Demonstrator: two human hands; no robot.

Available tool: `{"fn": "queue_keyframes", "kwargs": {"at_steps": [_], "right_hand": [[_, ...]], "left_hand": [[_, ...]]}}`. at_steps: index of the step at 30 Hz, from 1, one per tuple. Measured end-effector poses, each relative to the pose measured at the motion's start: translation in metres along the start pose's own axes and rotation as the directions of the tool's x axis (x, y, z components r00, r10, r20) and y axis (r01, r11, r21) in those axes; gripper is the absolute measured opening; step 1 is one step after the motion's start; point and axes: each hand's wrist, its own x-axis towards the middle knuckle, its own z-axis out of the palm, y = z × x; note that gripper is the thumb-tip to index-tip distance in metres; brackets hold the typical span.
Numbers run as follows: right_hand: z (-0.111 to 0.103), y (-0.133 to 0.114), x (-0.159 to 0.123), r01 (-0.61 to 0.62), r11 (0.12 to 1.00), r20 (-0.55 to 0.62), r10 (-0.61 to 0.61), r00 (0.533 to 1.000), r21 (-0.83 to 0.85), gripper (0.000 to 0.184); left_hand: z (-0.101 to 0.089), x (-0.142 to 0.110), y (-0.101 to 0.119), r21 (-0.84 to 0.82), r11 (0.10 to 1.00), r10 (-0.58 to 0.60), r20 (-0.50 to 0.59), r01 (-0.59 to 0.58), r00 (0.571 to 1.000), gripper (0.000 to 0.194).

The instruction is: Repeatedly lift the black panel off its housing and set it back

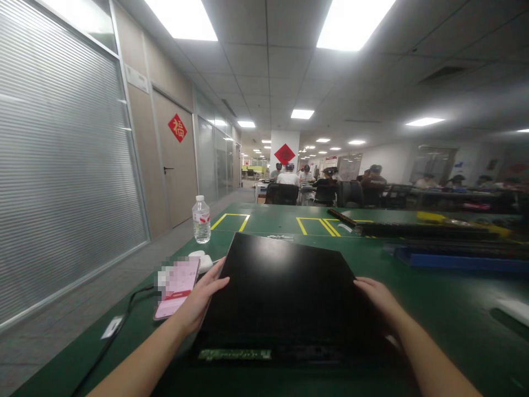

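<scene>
A large flat black panel (285,292) lies on the green table (446,309) in front of me, with a green circuit strip (235,354) along its near edge. My left hand (202,300) grips the panel's left edge, fingers curled over it. My right hand (378,298) holds the right edge the same way. Both forearms reach in from the bottom of the view.
A phone (177,286) lies left of the panel, with a white object (202,259) behind it and a black cable (119,331) near the table edge. A water bottle (201,219) stands further back. Black strips and a blue tray (454,259) lie at right. Several people sit at desks far behind.
</scene>
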Motion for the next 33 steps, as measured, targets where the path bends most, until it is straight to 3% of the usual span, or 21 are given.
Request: {"fn": "queue_keyframes", "kwargs": {"at_steps": [4,8,11,12,14,17,19,21,26,29,33], "right_hand": [[-0.004,-0.014,-0.008,-0.104,0.946,0.12,0.07,0.99,0.306,0.031],[-0.008,-0.035,-0.029,-0.214,0.782,0.332,0.01,0.943,0.585,0.037],[-0.012,-0.045,-0.042,-0.466,0.707,0.527,0.155,0.836,0.531,0.029],[-0.013,-0.046,-0.043,-0.498,0.696,0.523,0.203,0.828,0.517,0.025],[-0.014,-0.045,-0.041,-0.482,0.69,0.419,0.277,0.865,0.54,0.018],[-0.016,-0.038,-0.029,-0.428,0.696,0.266,0.335,0.904,0.576,0.017],[-0.018,-0.034,-0.023,-0.372,0.707,0.194,0.322,0.927,0.601,0.019],[-0.021,-0.033,-0.02,-0.314,0.703,0.112,0.318,0.941,0.639,0.018],[-0.026,-0.047,-0.025,-0.27,0.646,-0.049,0.43,0.901,0.714,0.019],[-0.022,-0.053,-0.027,-0.183,0.612,-0.154,0.455,0.877,0.769,0.019],[-0.021,-0.042,-0.018,0.007,0.598,-0.326,0.428,0.843,0.802,0.028]], "left_hand": [[0.0,0.0,0.006,0.014,1.0,0.023,-0.055,-0.022,0.998,0.09],[-0.009,0.011,0.009,0.056,0.993,0.11,-0.119,-0.104,0.987,0.089],[-0.015,0.017,0.009,0.1,0.987,0.138,-0.119,-0.126,0.983,0.087],[-0.015,0.018,0.009,0.108,0.988,0.125,-0.123,-0.112,0.984,0.084],[-0.015,0.015,0.008,0.1,0.992,0.093,-0.117,-0.081,0.989,0.071],[-0.015,0.013,0.003,0.112,0.99,-0.089,-0.007,0.089,0.996,0.066],[-0.018,0.015,-0.003,0.177,0.983,-0.047,-0.044,0.054,0.998,0.07],[-0.023,0.02,-0.009,0.379,0.925,0.056,-0.124,-0.004,0.991,0.07],[-0.035,0.024,-0.016,0.738,0.664,0.223,-0.042,-0.121,0.974,0.059],[-0.037,0.021,-0.018,0.839,0.522,0.252,0.021,-0.154,0.968,0.053],[-0.034,0.017,-0.018,0.895,0.408,0.238,0.088,-0.182,0.967,0.051]]}}
